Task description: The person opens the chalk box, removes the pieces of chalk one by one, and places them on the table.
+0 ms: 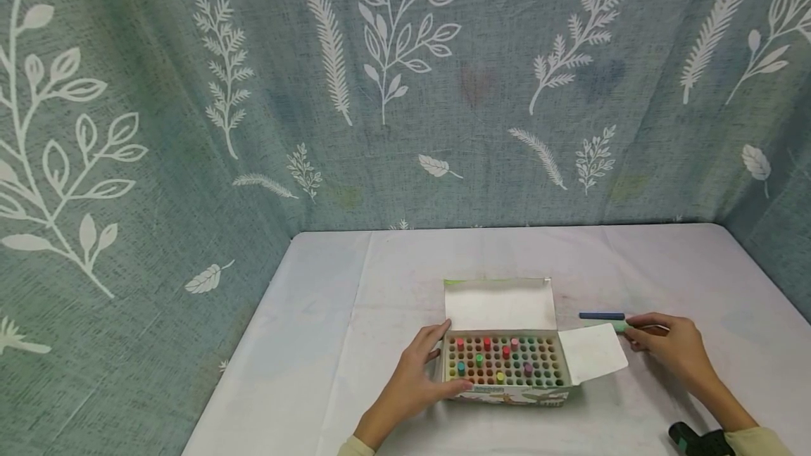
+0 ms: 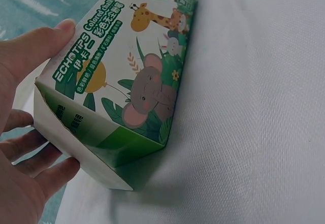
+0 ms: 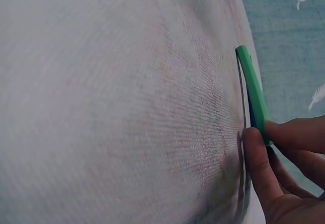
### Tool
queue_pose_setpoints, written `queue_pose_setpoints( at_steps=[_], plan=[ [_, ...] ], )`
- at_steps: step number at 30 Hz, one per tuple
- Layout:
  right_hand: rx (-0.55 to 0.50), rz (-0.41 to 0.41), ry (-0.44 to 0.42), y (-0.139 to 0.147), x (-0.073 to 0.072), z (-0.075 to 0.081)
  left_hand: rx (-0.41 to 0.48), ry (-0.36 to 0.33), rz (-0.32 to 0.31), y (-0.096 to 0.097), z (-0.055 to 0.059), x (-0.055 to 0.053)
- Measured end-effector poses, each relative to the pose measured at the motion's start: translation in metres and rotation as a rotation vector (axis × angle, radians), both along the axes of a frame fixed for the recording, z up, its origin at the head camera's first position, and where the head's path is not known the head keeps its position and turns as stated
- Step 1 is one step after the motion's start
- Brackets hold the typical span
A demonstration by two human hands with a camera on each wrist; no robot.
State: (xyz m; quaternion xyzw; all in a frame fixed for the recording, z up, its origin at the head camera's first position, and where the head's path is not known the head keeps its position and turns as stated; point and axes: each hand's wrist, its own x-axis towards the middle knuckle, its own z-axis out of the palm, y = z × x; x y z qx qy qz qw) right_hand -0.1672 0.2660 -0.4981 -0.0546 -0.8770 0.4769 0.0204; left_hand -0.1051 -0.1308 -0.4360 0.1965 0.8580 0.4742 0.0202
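A cardboard box of colored chalk [image 1: 507,396], printed with cartoon animals, stands on the table with its lid and right side flap raised. Inside, a holed tray holds several chalk sticks in red, pink, green, blue, yellow and purple, scattered among bare holes. My left hand [image 1: 412,382] grips the box's left end, thumb on the near edge and fingers at the side flap [image 2: 76,137]. Right of the box, my right hand [image 1: 678,347] pinches one end of a green chalk stick [image 3: 253,84] between thumb and fingers. A dark blue chalk stick [image 1: 602,316] lies just beyond it.
A white cloth covers the table [image 1: 355,280]. Behind and beside it hangs a blue-green curtain [image 1: 393,160] with white leaf prints. The box's raised right flap [image 1: 592,352] extends toward my right hand. A black device [image 1: 693,438] sits at my right wrist.
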Motion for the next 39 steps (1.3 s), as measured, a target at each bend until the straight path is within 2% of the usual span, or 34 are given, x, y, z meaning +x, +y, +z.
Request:
queue_pose_setpoints(
  at_steps=[5, 8, 15, 19, 22, 26, 30, 33, 39],
  plan=[
    [0.052, 0.000, 0.037, 0.000, 0.000, 0.000, 0.002, 0.005, -0.004, 0.000, 0.000, 0.001],
    [0.081, 0.007, 0.053, 0.001, 0.001, 0.003, 0.010, -0.001, 0.000, 0.000, -0.004, -0.001],
    [0.154, 0.031, 0.117, 0.003, 0.003, 0.016, -0.022, 0.022, 0.019, -0.005, -0.034, -0.012],
    [0.195, 0.045, 0.176, 0.020, -0.014, -0.014, -0.002, 0.012, 0.008, -0.002, -0.015, -0.005],
    [0.182, 0.073, 0.201, 0.025, -0.017, -0.019, 0.011, 0.001, 0.000, 0.000, 0.001, 0.000],
    [0.134, 0.121, 0.197, 0.008, -0.002, 0.022, 0.016, 0.008, -0.009, 0.000, 0.001, 0.001],
    [0.118, 0.137, 0.232, -0.003, 0.005, 0.045, 0.016, 0.007, -0.013, -0.001, 0.003, 0.001],
    [0.119, 0.149, 0.254, -0.009, 0.009, 0.057, 0.012, 0.006, -0.011, -0.001, 0.003, 0.001],
    [0.136, 0.183, 0.286, -0.017, 0.015, 0.071, 0.018, -0.011, -0.011, -0.001, 0.003, 0.001]
  ],
)
